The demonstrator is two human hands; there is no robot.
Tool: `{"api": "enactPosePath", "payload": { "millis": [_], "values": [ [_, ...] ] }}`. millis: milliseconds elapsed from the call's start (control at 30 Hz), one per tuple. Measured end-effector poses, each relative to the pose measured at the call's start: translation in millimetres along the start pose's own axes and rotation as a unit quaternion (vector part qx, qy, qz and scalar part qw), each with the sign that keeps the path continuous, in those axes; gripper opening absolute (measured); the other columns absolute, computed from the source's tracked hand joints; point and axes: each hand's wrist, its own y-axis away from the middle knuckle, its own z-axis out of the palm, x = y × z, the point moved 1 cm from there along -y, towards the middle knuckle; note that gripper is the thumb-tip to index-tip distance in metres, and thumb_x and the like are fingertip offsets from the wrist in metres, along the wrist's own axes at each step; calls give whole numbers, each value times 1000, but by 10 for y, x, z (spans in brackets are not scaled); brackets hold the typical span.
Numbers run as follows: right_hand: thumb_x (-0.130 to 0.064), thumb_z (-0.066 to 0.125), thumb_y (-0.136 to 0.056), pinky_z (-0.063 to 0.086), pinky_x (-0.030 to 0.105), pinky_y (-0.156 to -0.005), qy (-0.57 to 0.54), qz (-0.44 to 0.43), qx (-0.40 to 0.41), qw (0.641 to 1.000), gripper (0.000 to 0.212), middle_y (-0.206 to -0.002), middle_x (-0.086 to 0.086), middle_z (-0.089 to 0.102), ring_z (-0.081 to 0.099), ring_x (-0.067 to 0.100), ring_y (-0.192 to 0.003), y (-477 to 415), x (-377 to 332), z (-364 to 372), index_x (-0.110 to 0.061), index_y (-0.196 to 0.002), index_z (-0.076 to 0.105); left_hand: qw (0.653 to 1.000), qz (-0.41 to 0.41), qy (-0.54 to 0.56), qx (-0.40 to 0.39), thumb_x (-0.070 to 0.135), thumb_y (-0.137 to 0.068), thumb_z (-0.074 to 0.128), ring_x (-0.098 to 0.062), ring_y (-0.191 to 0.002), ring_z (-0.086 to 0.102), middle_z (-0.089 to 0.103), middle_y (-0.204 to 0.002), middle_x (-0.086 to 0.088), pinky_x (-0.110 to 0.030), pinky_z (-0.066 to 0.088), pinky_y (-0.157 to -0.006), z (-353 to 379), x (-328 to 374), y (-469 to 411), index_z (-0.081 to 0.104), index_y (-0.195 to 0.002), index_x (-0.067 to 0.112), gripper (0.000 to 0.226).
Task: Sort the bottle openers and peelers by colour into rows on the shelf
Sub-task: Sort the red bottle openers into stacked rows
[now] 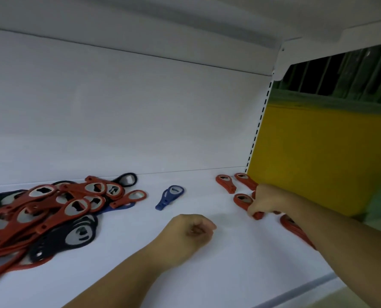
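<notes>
Left hand [190,230] sits mid-shelf on the flat white metal shelf board [207,276]. Its fingers [199,227] are curled together into a loose fist with nothing in it.

Right hand [266,200] is at the right end of the shelf. Its fingers are clamped on the handle end of a flat red plastic bottle opener with a metal insert [243,201]. That opener lies on the board, ring end pointing toward the back.

I see more red ones sorted around it:
- Red opener stack [226,184] is near the back wall.
- Second red opener [245,181] is just beside that stack, at the shelf's right edge.
- Front red stack [294,227] is partly hidden under the right forearm. I can't tell how many are in it.

Single blue plastic bottle opener [170,195] lies alone on the board, ring end toward the back. It sits between the red group and the heap, touching neither.

Tangled heap of red and dark openers [51,207] fills the left end, overlapping every which way. A black-rimmed opener [127,180] sticks out at its back, and a large navy opener [80,234] lies at its front edge. I can't tell from here whether any peelers are mixed in.

White back panel [140,118] runs behind everything. Yellow panel [318,156] shows beyond the shelf's right upright.
</notes>
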Motion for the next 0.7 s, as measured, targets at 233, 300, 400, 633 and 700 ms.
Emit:
{"api": "enactPosePath", "payload": {
  "millis": [233, 300, 400, 633, 700],
  "values": [
    [-64, 49, -86, 32, 27, -49, 99, -83, 179, 975, 57, -47, -2, 43, 49, 15, -49, 56, -22, -34, -22, -48, 41, 995, -49, -12, 84, 4, -93, 41, -5, -58, 50, 56, -68, 7, -16, 45, -59, 5, 34, -13, 68, -96, 15, 29],
    [-55, 46, -92, 41, 26, -51, 78, -128, 210, 966, 48, -53, -4, 54, 57, 16, -56, 57, -192, 88, -26, -54, 53, 990, -56, -44, 119, 5, -92, 41, -6, -56, 47, 54, -68, 7, -16, 42, -56, -3, 39, -4, 68, -101, 12, 30],
    [-47, 53, -91, 49, 31, -64, 2, -209, 178, 961, 47, -60, 5, 64, 61, 17, -59, 69, -603, 379, -17, -55, 58, 974, -80, -130, 165, 10, -91, 42, -18, -70, 56, 63, -81, -3, -25, 46, -70, -176, 129, 129, 68, -107, 13, 30],
    [-39, 55, -90, 27, 30, -49, -87, -375, 100, 918, 48, -49, 1, 36, 37, 14, -50, 467, -1842, 829, -17, -52, 35, 888, -162, -293, 313, 16, -91, 47, -11, -82, 61, 70, -96, 7, -25, 52, -75, -1144, -64, 1242, 69, -101, 22, 25],
    [-36, 53, -90, 25, 29, -48, -92, -381, 118, 912, 47, -50, -1, 35, 36, 15, -51, 462, -2164, 890, -18, -52, 32, 883, -198, -294, 308, 15, -90, 48, -5, -79, 58, 66, -91, 13, -19, 47, -72, -1229, -133, 1481, 70, -99, 24, 25]
  ]
}}
